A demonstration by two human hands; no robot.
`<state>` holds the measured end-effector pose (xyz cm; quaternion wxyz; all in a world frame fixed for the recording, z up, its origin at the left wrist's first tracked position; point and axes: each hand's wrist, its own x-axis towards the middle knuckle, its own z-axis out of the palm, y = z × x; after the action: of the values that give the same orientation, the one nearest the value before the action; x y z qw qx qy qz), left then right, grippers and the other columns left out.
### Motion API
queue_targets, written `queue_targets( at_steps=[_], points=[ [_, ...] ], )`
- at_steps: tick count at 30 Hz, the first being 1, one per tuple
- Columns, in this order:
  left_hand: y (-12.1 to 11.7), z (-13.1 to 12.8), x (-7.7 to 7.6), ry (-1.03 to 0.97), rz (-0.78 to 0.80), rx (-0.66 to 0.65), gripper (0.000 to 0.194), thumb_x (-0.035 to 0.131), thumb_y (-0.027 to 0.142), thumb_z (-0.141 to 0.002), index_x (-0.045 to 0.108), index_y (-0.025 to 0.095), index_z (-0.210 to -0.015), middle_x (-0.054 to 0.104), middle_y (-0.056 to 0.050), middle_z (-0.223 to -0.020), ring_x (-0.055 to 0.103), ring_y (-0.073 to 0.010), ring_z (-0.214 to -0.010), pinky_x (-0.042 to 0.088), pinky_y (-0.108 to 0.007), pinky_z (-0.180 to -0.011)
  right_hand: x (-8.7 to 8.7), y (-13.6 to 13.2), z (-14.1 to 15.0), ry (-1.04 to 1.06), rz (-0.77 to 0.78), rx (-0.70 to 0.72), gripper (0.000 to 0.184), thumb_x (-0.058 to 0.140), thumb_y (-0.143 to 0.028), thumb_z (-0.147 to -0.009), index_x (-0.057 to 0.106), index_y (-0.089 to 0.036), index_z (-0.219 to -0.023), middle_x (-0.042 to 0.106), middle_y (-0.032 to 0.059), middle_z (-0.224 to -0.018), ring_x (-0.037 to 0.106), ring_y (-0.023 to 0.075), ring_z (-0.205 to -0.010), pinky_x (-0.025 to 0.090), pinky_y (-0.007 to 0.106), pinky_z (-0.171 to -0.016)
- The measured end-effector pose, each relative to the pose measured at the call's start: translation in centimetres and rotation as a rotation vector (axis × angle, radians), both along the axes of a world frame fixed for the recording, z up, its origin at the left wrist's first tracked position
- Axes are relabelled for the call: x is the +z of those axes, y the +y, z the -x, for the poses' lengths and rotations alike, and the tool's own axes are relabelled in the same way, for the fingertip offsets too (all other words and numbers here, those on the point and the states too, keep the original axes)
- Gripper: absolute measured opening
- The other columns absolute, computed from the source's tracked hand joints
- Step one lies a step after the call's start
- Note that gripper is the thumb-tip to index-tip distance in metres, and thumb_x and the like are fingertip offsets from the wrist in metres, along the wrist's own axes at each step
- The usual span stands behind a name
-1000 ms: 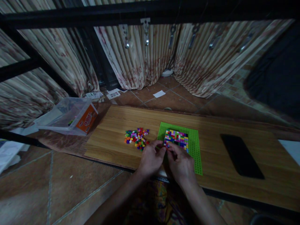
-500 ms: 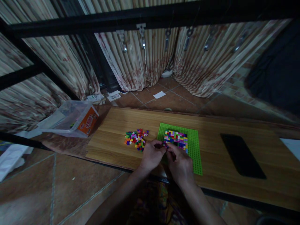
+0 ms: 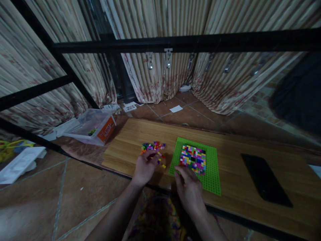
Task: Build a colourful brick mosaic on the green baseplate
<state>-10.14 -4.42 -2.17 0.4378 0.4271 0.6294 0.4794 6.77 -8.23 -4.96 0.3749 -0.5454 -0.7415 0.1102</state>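
Observation:
A green baseplate lies on the wooden board; a block of many-coloured small bricks is pressed onto its middle. Left of it lies a loose pile of small coloured bricks. My left hand rests palm down over the near part of that pile, fingers curled among the bricks; what they grip is hidden. At the plate's near left corner my right hand has its fingers bent and pinched together, and I cannot see what is in them.
A black phone lies flat on the board's right part. A clear plastic box with an orange label stands off the board's left end. Black metal bars cross in front of striped curtains. Tiled floor and white packaging lie to the left.
My left hand has left the baseplate's near left corner and gone left onto the loose brick pile. My right hand drew back slightly. The camera tilted up.

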Motion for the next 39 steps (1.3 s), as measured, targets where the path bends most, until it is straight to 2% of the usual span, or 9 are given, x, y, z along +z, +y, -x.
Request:
queue_targets(
  at_steps=[4,8,12,16,19,23,30,39],
  points=[
    [-1.3,3.5,-0.8,-0.035,0.041,0.128,0.03,0.067,0.033,-0.068,0.068,0.012,-0.089,0.065,-0.001,-0.065,0.056,-0.0108,-0.054,0.044,-0.02,-0.05,-0.7,0.7,2.3,-0.097,0.025,0.039,0.022,0.045,-0.022,-0.09,0.063,-0.02,-0.102,0.067,0.0063,-0.093,0.062,0.02,-0.089,0.05,0.032,-0.077],
    [-2.4,4.1,-1.9,-0.01,0.05,0.071,0.03,0.066,0.033,-0.069,0.069,0.012,-0.09,0.062,0.001,-0.059,0.056,-0.0116,-0.054,0.044,-0.021,-0.051,-1.5,2.0,4.1,-0.223,0.006,0.003,0.019,0.047,-0.019,-0.089,0.064,-0.02,-0.096,0.065,0.007,-0.088,0.059,0.0225,-0.085,0.049,0.034,-0.074],
    [-2.5,3.1,-2.0,0.067,0.014,0.014,0.022,0.063,0.029,-0.073,0.069,0.014,-0.088,0.068,-0.002,-0.07,0.062,-0.0141,-0.063,0.048,-0.023,-0.058,-1.2,2.1,4.7,-0.235,-0.002,0.035,0.022,0.046,-0.013,-0.088,0.066,-0.023,-0.089,0.066,0.005,-0.081,0.059,0.0216,-0.079,0.048,0.032,-0.069],
    [-2.3,1.2,-1.8,0.127,-0.036,-0.087,0.02,0.061,0.025,-0.076,0.068,0.016,-0.092,0.071,-0.004,-0.085,0.065,-0.0162,-0.075,0.051,-0.026,-0.07,-0.1,0.4,2.7,-0.055,0.023,0.027,0.022,0.046,-0.021,-0.091,0.065,-0.021,-0.102,0.068,0.0054,-0.09,0.063,0.0205,-0.083,0.051,0.032,-0.074],
    [-2.1,-0.8,-2.0,0.137,-0.089,-0.208,0.022,0.057,0.025,-0.081,0.067,0.018,-0.099,0.07,-0.005,-0.093,0.065,-0.0162,-0.083,0.051,-0.026,-0.075,0.2,-0.6,-0.2,0.048,0.011,-0.105,0.02,0.049,-0.027,-0.092,0.065,-0.021,-0.102,0.07,0.0057,-0.094,0.065,0.0195,-0.085,0.051,0.032,-0.076],
    [-1.2,-3.4,-2.4,0.103,-0.132,-0.297,0.022,0.053,0.022,-0.083,0.065,0.018,-0.102,0.068,-0.004,-0.091,0.064,-0.0148,-0.081,0.051,-0.025,-0.074,-0.6,0.2,-2.9,0.033,-0.051,-0.258,0.021,0.053,-0.034,-0.09,0.067,-0.019,-0.096,0.071,0.0068,-0.092,0.066,0.0197,-0.083,0.052,0.031,-0.074],
    [1.4,-5.2,-3.1,0.011,0.007,-0.305,0.023,0.054,0.023,-0.08,0.066,0.015,-0.098,0.067,-0.004,-0.08,0.062,-0.0149,-0.072,0.051,-0.025,-0.067,-1.3,1.7,-1.8,-0.098,-0.148,-0.282,0.019,0.055,-0.03,-0.09,0.069,-0.018,-0.09,0.072,0.0062,-0.086,0.065,0.0185,-0.079,0.049,0.029,-0.07],
    [1.5,-5.5,-3.2,-0.017,0.039,-0.36,0.025,0.054,0.024,-0.078,0.067,0.014,-0.098,0.066,-0.003,-0.077,0.06,-0.0132,-0.066,0.049,-0.025,-0.064,-1.1,1.5,-1.9,-0.032,-0.206,-0.25,0.011,0.059,-0.023,-0.088,0.068,-0.018,-0.091,0.071,0.0045,-0.087,0.064,0.0159,-0.081,0.05,0.027,-0.075]
  ],
)
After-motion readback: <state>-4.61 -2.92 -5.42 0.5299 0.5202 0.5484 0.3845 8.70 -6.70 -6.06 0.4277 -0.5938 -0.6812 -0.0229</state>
